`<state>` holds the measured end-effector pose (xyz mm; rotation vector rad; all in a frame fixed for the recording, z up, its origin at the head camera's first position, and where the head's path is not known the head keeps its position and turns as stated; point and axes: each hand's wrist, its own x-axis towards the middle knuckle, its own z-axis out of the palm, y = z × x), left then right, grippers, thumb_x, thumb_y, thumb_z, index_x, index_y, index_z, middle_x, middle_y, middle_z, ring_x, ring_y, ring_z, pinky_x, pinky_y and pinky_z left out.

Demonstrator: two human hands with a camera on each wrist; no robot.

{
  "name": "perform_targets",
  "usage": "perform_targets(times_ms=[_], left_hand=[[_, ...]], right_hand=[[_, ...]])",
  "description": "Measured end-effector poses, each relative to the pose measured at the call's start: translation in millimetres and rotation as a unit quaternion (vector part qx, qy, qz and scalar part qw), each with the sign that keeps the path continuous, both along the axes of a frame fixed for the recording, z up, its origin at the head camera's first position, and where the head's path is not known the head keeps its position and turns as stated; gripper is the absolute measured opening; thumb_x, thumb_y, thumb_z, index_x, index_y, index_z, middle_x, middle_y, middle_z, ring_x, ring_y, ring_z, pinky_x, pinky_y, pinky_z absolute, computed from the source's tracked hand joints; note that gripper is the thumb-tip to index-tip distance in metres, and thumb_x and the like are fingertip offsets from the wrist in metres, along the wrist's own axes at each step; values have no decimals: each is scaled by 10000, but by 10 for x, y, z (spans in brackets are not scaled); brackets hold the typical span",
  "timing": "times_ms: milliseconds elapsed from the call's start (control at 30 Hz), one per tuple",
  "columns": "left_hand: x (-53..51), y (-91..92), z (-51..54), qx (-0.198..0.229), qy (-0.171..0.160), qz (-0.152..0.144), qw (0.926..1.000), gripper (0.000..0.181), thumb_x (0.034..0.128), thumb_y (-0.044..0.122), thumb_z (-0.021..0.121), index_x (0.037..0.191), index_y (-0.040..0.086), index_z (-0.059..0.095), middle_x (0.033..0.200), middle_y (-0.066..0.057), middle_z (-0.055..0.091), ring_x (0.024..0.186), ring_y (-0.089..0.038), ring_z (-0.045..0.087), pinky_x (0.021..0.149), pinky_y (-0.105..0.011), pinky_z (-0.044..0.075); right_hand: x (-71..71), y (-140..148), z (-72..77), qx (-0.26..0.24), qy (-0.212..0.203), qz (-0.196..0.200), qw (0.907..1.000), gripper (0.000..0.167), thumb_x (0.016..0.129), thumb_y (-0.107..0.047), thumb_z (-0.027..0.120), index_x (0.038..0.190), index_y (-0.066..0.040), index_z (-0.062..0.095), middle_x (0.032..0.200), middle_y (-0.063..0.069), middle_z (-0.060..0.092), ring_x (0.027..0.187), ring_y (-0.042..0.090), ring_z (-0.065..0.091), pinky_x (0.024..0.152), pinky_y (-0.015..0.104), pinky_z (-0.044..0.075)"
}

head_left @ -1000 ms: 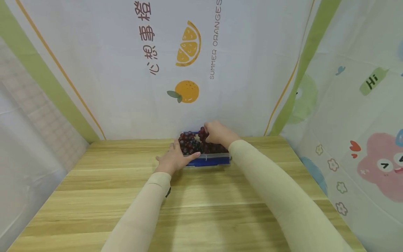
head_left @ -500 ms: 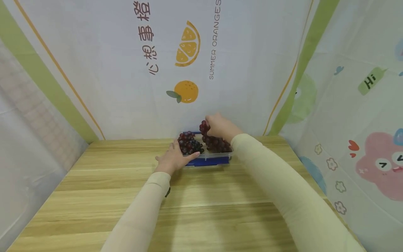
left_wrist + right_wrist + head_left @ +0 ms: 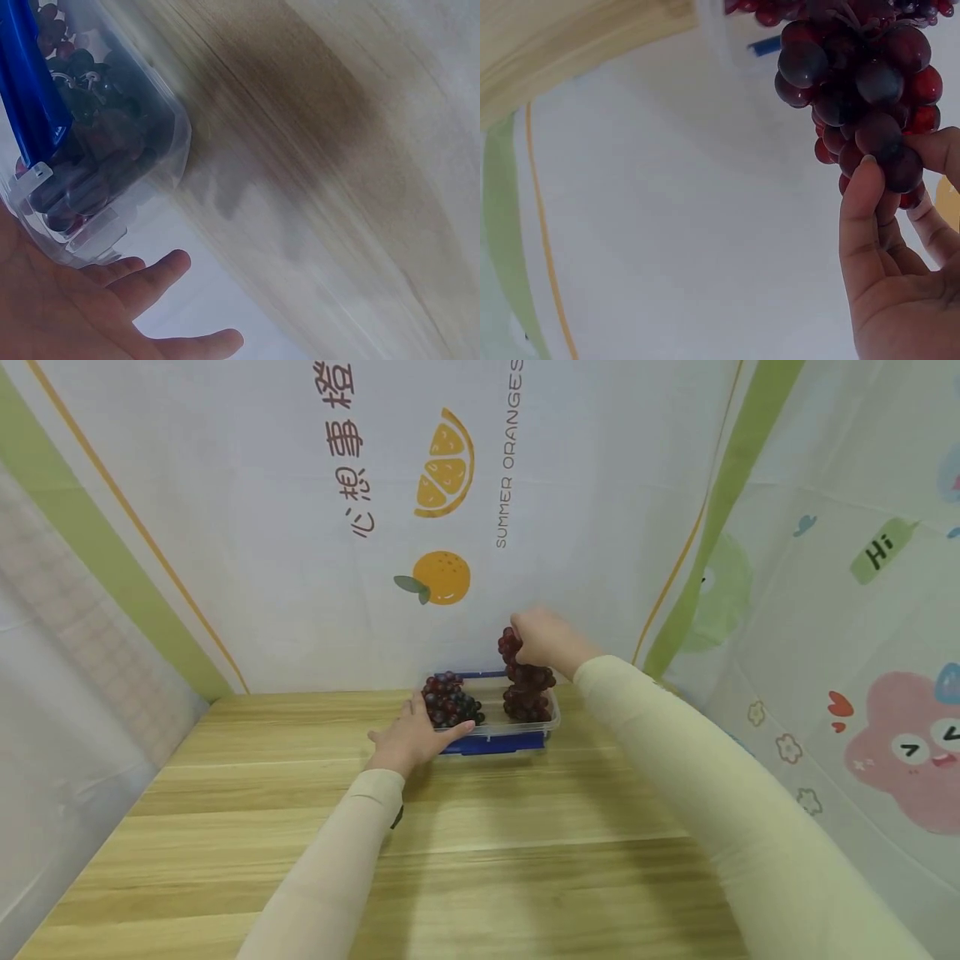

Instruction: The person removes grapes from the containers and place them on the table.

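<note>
In the head view a clear plastic container [image 3: 491,700] with blue clips stands at the table's back edge. Dark purple grapes [image 3: 450,702] fill its left part. My left hand [image 3: 408,739] rests against the container's left end, thumb stretched along the front rim; in the left wrist view its fingers [image 3: 161,277] are spread and straight. Above the right part, my right hand [image 3: 551,639] pinches the end of a dark red bunch of grapes [image 3: 855,82] between thumb and fingers. Reddish grapes [image 3: 528,706] lie below it; whether they belong to the same bunch I cannot tell.
The wooden table [image 3: 480,877] stretches from the container toward me. Right behind it rises a white cloth wall [image 3: 360,627] with printed oranges. Another printed cloth [image 3: 810,635] hangs along the right side. A blue clip [image 3: 495,743] folds down in front of the container.
My right hand has lifted and moved right with the bunch of grapes, baring the middle of the container's floor. The left hand has stayed at the container's left end.
</note>
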<state>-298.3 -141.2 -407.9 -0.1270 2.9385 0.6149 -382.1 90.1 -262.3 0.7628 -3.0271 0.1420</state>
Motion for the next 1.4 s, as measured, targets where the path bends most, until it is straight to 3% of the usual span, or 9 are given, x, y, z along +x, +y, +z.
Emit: perform_targets(times_ms=[333,767,967,1400], left_hand=[[4,1,-12,-32,57,12,10000,1321,889,923,464,1707,21,-50,1779,-258,101,1499,-567,429,1142,-917,112],[11,-9,-11,-35,8,-23,10000,1379,838,995,406,1708,29,-54,1779,-258,94,1498,-564,431,1145,-914,109],[2,-7,-4,-28,30,-22,10000,1408,808,1022,393,1711,36,-49,1780,-256,101,1489,-558,450,1149,-910,119],[3,3,7,-62,56,-18,10000,1404,804,1027,387,1715,43,-28,1780,-253,118,1484,-556,459,1149,-909,130]], right_hand=[[53,318,117,314,-97,-130,9994,141,902,-22,702,1018,-21,621,1004,130,662,917,270,603,831,411,540],[-1,640,-62,148,-241,-495,9984,110,884,14,649,982,-3,604,898,109,589,824,247,530,747,376,481],[-14,690,-116,18,-281,-634,9976,126,885,2,666,999,7,613,946,148,649,850,267,584,772,396,537],[20,734,-350,223,-520,-587,9967,97,914,5,678,998,5,629,952,149,668,829,248,611,732,373,537]])
